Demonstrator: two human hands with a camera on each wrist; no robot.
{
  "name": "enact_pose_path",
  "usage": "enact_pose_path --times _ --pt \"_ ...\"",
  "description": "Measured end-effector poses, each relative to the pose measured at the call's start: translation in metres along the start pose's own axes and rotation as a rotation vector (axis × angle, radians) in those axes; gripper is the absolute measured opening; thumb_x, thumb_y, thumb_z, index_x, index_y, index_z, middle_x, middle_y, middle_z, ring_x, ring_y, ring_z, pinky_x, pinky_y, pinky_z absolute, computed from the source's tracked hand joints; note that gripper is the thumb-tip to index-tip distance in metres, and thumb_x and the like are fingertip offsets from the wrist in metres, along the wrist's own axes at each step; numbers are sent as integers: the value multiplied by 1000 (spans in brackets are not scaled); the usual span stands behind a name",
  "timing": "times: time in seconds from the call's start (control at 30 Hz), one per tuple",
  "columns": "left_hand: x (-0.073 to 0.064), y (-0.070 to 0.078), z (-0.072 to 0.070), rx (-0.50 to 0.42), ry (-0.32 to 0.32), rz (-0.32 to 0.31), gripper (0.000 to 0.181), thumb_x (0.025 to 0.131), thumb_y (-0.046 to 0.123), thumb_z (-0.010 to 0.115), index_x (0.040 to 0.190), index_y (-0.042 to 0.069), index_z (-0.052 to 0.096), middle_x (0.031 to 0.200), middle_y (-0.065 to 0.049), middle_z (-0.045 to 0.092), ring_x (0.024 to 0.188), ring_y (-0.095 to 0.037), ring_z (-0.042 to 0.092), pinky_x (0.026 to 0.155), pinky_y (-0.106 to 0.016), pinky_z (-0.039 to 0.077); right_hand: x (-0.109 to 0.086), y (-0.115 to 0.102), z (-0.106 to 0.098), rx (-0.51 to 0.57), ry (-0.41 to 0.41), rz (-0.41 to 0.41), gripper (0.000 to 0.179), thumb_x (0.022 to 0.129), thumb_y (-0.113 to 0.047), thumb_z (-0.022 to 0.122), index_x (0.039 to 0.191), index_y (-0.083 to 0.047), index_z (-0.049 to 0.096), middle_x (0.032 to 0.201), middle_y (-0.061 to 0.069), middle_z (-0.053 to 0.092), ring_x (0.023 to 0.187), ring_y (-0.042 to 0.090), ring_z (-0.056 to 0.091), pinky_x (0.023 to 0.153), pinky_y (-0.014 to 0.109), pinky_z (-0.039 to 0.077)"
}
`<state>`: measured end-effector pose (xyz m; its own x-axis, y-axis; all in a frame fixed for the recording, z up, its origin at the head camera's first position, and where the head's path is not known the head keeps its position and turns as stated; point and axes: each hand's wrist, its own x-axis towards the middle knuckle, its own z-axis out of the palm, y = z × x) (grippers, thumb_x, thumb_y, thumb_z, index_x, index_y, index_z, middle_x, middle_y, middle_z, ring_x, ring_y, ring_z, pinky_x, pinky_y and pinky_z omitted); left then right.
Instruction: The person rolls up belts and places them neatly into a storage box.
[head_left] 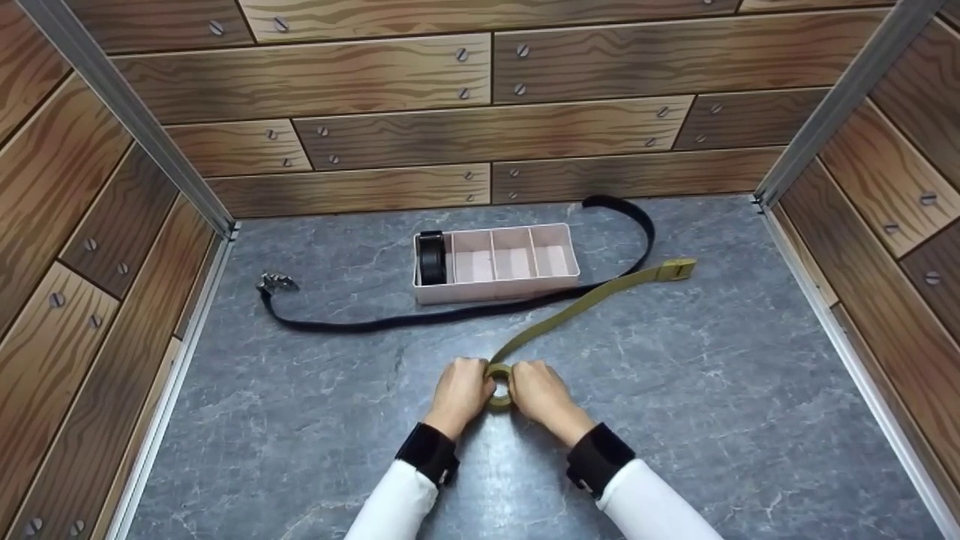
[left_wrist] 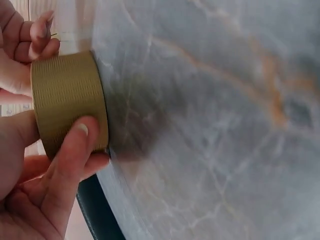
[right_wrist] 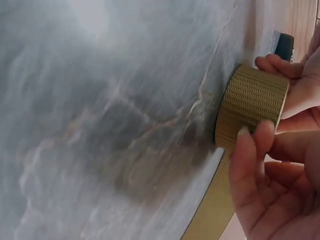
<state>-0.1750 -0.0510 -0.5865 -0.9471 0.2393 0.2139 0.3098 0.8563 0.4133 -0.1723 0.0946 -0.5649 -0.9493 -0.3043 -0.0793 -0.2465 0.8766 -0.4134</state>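
An olive-green webbing belt (head_left: 559, 318) is partly wound into a coil standing on its edge. Its loose end runs away to the upper right and finishes in an olive buckle (head_left: 677, 269). From the left side my left hand (head_left: 461, 394) grips the coil, thumb and fingers curled on its ribbed outer face (left_wrist: 67, 95). Opposite it, my right hand (head_left: 543, 394) pinches the coil's other side, and the fingertips (right_wrist: 243, 134) lie against the woven strap. Between the hands, the coil's round hollow shows in the head view.
Beyond the hands stands a pale pink divided tray (head_left: 495, 290), with a coiled black belt (head_left: 432, 259) in its left compartment. A dark belt (head_left: 420, 320) lies stretched in front of the tray, its metal buckle (head_left: 276, 281) at left; the olive strap crosses it. Wood-patterned walls (head_left: 390, 139) enclose the grey surface.
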Motion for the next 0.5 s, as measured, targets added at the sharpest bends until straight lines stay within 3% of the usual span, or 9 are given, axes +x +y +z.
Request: enact_pose_path --times 0.13,0.33,0.5 --pt "1 0 2 -29 -31 11 17 70 8 63 59 13 51 59 -2 56 55 -22 57 48 -32 43 2 4 2 -2 66 -65 16 86 -10 57 71 -9 61 65 6 59 55 19 55 46 28 44" --pt "1 1 6 -38 9 -1 13 69 3 63 62 10 54 61 -7 57 58 -25 60 48 -33 46 -4 5 5 162 68 60 27 87 -25 60 65 -11 57 55 0 51 46 15 48 42 29 40" --pt "1 0 6 -82 40 -2 12 67 5 63 59 10 55 56 -2 55 53 -20 56 47 -32 44 -7 2 5 131 50 74 18 85 -16 59 70 -7 55 55 2 49 44 16 48 41 30 40"
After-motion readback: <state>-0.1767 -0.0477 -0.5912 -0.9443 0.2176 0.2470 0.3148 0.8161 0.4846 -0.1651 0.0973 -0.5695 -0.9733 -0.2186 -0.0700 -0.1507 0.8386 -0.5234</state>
